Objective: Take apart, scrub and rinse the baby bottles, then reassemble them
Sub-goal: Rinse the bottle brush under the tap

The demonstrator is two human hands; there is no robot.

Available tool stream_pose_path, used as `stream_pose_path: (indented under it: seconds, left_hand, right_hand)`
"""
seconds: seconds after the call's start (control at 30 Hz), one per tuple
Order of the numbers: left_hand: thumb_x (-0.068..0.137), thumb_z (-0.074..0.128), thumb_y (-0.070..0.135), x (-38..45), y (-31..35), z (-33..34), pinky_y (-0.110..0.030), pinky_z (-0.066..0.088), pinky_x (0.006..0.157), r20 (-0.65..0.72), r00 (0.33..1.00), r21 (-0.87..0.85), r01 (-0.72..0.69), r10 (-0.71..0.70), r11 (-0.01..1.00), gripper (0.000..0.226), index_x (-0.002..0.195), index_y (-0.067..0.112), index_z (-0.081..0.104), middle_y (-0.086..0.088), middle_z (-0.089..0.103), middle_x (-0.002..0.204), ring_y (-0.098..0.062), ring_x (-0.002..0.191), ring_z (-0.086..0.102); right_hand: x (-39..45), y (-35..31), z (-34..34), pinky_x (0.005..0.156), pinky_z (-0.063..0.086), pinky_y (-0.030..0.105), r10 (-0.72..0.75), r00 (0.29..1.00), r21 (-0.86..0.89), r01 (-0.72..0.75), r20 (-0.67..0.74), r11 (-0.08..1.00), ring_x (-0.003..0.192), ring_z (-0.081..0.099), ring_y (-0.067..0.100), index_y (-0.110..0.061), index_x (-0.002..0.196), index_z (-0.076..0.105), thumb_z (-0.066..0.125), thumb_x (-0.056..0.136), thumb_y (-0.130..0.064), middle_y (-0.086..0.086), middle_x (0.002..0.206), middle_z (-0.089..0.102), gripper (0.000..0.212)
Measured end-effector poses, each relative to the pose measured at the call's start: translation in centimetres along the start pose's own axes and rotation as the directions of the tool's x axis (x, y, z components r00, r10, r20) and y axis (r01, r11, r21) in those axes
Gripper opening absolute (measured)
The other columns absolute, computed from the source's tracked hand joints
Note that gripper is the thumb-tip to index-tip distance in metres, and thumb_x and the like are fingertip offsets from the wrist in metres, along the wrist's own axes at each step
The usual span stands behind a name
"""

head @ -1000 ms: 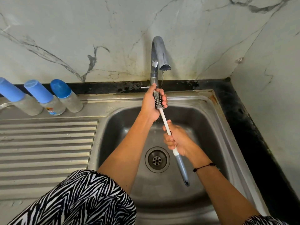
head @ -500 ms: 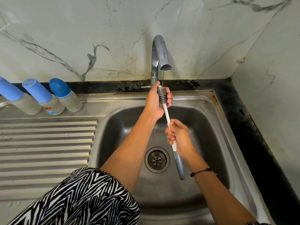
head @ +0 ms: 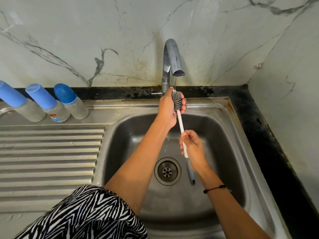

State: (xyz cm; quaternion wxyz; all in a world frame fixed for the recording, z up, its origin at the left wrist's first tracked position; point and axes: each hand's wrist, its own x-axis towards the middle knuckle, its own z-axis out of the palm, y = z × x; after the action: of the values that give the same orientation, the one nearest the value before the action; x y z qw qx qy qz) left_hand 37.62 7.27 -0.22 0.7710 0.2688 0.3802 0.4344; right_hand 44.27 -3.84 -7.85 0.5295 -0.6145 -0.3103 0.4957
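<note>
A bottle brush (head: 180,123) with a grey bristle head, a white shaft and a grey-blue handle end is held over the sink basin (head: 224,138). My left hand (head: 168,109) grips the bristle head right under the tap spout (head: 174,57), where a thin stream of water runs onto it. My right hand (head: 193,149) holds the white shaft lower down. Three baby bottles with blue caps stand closed at the back left of the drainboard: one (head: 17,102) at the far left, one (head: 48,104) in the middle, one (head: 72,102) nearest the sink.
The ribbed steel drainboard (head: 48,157) lies left of the basin. The drain (head: 167,170) sits in the basin floor. A dark stained counter strip (head: 269,135) runs along the right side, with marble walls behind and to the right.
Both hands have lifted the brush up and slightly right, bringing its head closer under the spout. My right hand has slid a little higher on the shaft.
</note>
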Motion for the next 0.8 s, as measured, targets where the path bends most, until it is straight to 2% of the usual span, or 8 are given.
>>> stream_pose_path:
  seconds: [0.13,0.23,0.33,0.47,0.53,0.63,0.7,0.8]
  left_hand:
    - [0.098,0.024,0.048,-0.1,0.4,-1.0,-0.018,0.034,0.040,0.126,0.988,-0.060,0.102,-0.094,0.993,0.055,0.069,0.010,0.052,-0.003,0.050,0.048,-0.013,0.038,0.044]
    - [0.098,0.020,0.054,0.0,-0.1,-1.6,-0.018,0.028,0.036,0.176,0.977,-0.084,0.140,-0.123,0.987,0.062,0.068,0.010,0.052,-0.002,0.044,0.044,-0.011,0.033,0.036]
    - [0.099,0.018,0.055,-0.1,-0.4,-1.3,-0.019,0.020,0.035,0.136,0.985,-0.049,0.118,-0.110,0.992,0.061,0.069,0.011,0.049,0.003,0.036,0.041,-0.008,0.031,0.027]
    - [0.101,0.020,0.051,0.2,-0.2,-0.6,-0.022,0.021,0.038,0.036,0.999,-0.017,0.015,-0.015,1.000,0.059,0.073,0.009,0.051,0.003,0.037,0.044,-0.009,0.034,0.028]
    - [0.100,0.019,0.052,0.3,-0.3,-0.5,-0.022,0.022,0.039,0.032,0.999,-0.003,0.018,-0.018,1.000,0.060,0.074,0.008,0.051,0.001,0.038,0.045,-0.010,0.034,0.028]
    - [0.100,0.020,0.053,0.3,-0.7,-0.5,-0.021,0.024,0.039,0.016,0.999,-0.007,0.039,-0.039,0.999,0.062,0.073,0.007,0.051,-0.001,0.041,0.045,-0.011,0.033,0.030]
    - [0.099,0.020,0.054,0.3,-0.6,-0.8,-0.019,0.025,0.038,0.018,0.998,-0.031,0.057,-0.057,0.998,0.062,0.071,0.008,0.051,-0.003,0.043,0.044,-0.012,0.032,0.033]
    - [0.099,0.019,0.054,0.1,-0.2,-1.1,-0.018,0.026,0.038,0.069,0.996,-0.068,0.066,-0.061,0.996,0.062,0.069,0.009,0.049,-0.003,0.045,0.044,-0.013,0.032,0.035]
  right_hand:
    - [0.1,-1.2,0.8,0.037,0.024,0.020,0.121,0.989,0.185,-0.136,0.087,0.973,0.039,0.033,0.009,-0.009,0.072,0.052,0.040,0.099,-0.012,0.001,0.050,0.043,0.030]
    - [0.7,-2.2,1.2,0.035,0.022,0.019,0.179,0.968,0.173,-0.209,0.175,0.962,0.033,0.027,0.008,-0.009,0.067,0.046,0.031,0.102,-0.023,-0.001,0.042,0.036,0.041]
    - [1.3,-2.6,1.1,0.036,0.025,0.021,0.191,0.959,0.135,-0.221,0.209,0.966,0.033,0.029,0.010,-0.010,0.065,0.045,0.027,0.103,-0.029,-0.001,0.041,0.038,0.045]
    - [0.8,-1.1,0.9,0.046,0.032,0.025,-0.003,0.994,0.059,-0.004,0.106,0.998,0.043,0.038,0.010,-0.007,0.081,0.051,0.041,0.099,-0.012,0.003,0.056,0.048,0.022]
    - [0.2,-0.4,0.8,0.043,0.030,0.023,-0.061,0.995,0.082,0.055,0.080,0.995,0.043,0.035,0.009,-0.010,0.088,0.050,0.041,0.098,-0.002,0.004,0.060,0.044,0.015]
    - [-0.6,0.0,0.4,0.038,0.027,0.020,-0.006,0.991,0.215,-0.023,0.136,0.976,0.040,0.029,0.010,-0.020,0.095,0.048,0.037,0.099,-0.003,0.004,0.056,0.042,0.021]
    - [-0.8,0.2,0.1,0.037,0.027,0.018,0.034,0.975,0.283,-0.097,0.220,0.954,0.038,0.028,0.011,-0.017,0.093,0.049,0.035,0.099,-0.003,0.005,0.053,0.042,0.021]
    - [-0.8,1.0,-0.5,0.041,0.035,0.022,0.053,0.968,0.223,-0.110,0.246,0.969,0.042,0.039,0.013,-0.008,0.088,0.052,0.037,0.097,-0.001,0.006,0.059,0.051,0.019]
